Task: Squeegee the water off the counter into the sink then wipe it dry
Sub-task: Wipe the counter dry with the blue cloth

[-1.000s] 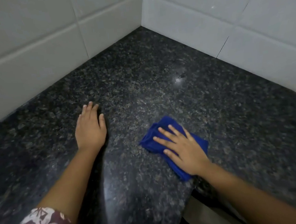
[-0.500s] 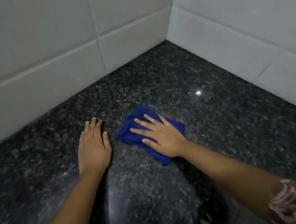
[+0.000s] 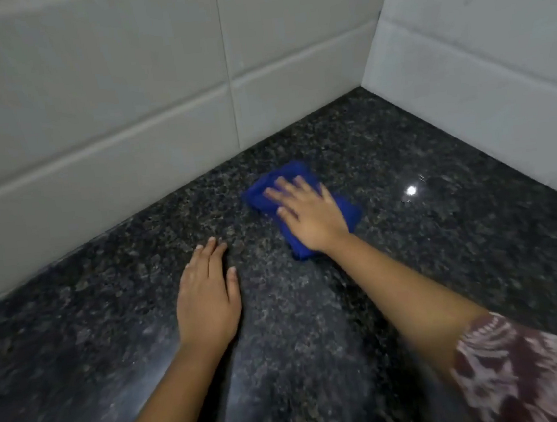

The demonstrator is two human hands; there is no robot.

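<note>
A folded blue cloth (image 3: 261,192) lies on the dark speckled granite counter (image 3: 411,248), close to the back wall. My right hand (image 3: 308,214) presses flat on the cloth, fingers spread, covering most of it. My left hand (image 3: 207,300) rests palm down on the bare counter, a little nearer and to the left of the cloth, fingers together and holding nothing. No squeegee and no sink are in view.
White tiled walls (image 3: 123,124) meet in a corner (image 3: 363,81) at the far right of the counter. A bright light reflection (image 3: 411,190) shines on the stone to the right of the cloth. Patterned sleeve (image 3: 528,373) at the lower right.
My right hand has slid the blue cloth away from me, toward the back wall and past my left hand. The left hand has stayed planted on the counter.
</note>
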